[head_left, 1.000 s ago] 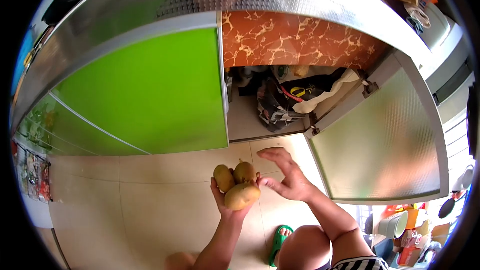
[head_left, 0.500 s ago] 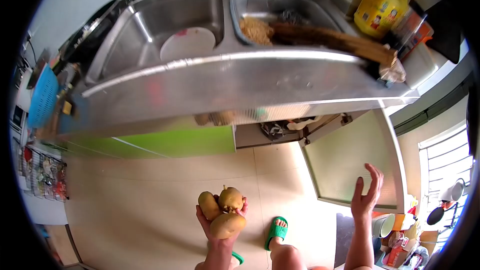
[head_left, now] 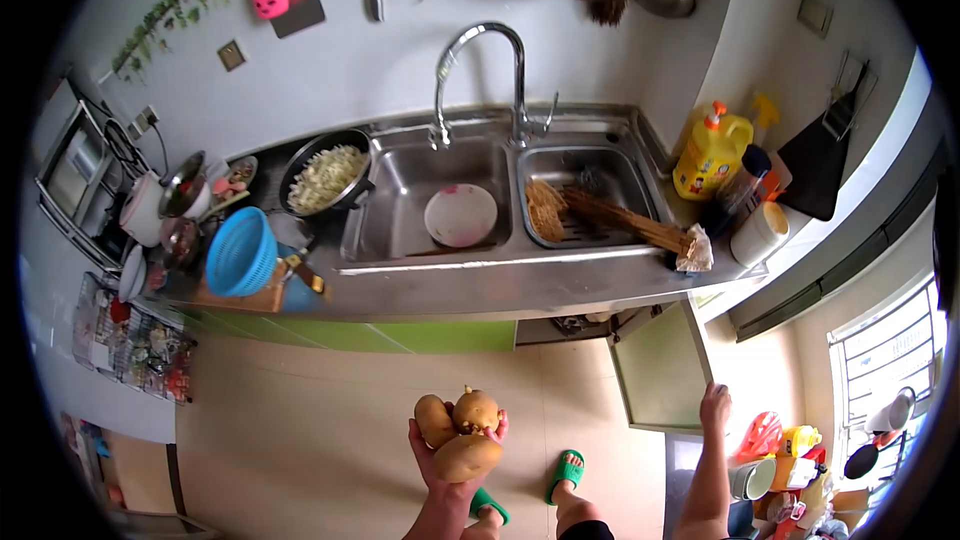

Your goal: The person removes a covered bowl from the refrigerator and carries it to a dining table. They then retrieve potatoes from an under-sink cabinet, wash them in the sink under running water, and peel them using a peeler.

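Note:
Three potatoes (head_left: 468, 459) rest bunched in my left hand (head_left: 432, 480), whose fingers curl around them from below and the sides. Small sprouts stick out of the upper right potato (head_left: 477, 410). My right hand (head_left: 715, 406) is at the outer edge of the open green cabinet door (head_left: 660, 370), with its fingers closed at that edge; the fingertips are partly hidden. Beyond the door, the dark cabinet opening (head_left: 562, 330) shows under the counter.
Above the counter (head_left: 450, 290) are a double sink with a plate (head_left: 461, 215) and a brown brush-like bundle (head_left: 630, 220). A pan of chopped white food (head_left: 328, 180) and a blue basket (head_left: 241, 252) stand left. Yellow bottle (head_left: 712, 155) stands right. Bags and tubs crowd the lower right.
My view has tilted up, showing the faucet and wall. My right hand has gone from open fingers over the door to closed at its edge. The potatoes stay in my left hand.

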Available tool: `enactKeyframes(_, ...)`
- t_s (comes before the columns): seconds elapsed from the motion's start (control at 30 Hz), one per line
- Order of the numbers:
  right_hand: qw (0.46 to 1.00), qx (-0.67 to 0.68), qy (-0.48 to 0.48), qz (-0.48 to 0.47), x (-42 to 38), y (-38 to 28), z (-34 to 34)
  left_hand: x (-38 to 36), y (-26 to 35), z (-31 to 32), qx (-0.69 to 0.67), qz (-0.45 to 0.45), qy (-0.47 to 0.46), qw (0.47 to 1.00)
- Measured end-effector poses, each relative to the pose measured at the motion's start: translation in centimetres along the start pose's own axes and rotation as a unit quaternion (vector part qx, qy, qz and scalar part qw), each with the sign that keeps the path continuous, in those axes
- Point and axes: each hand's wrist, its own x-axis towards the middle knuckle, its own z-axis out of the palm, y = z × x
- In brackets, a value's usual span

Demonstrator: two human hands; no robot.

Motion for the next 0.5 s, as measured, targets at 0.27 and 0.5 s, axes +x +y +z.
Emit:
enactKeyframes(0.27, 0.988, 0.107, -0.095, -0.06, -11.3, -9.1, 2.7, -7.7, 2.0, 6.5, 0.029, -0.011, -0.045, 0.999)
enactKeyframes(0.5, 0.891, 0.335, -0.227, -0.206, -17.0, -20.4, 8.6, -11.0, 5.5, 11.1, 0.089, 0.044, -0.082, 0.992)
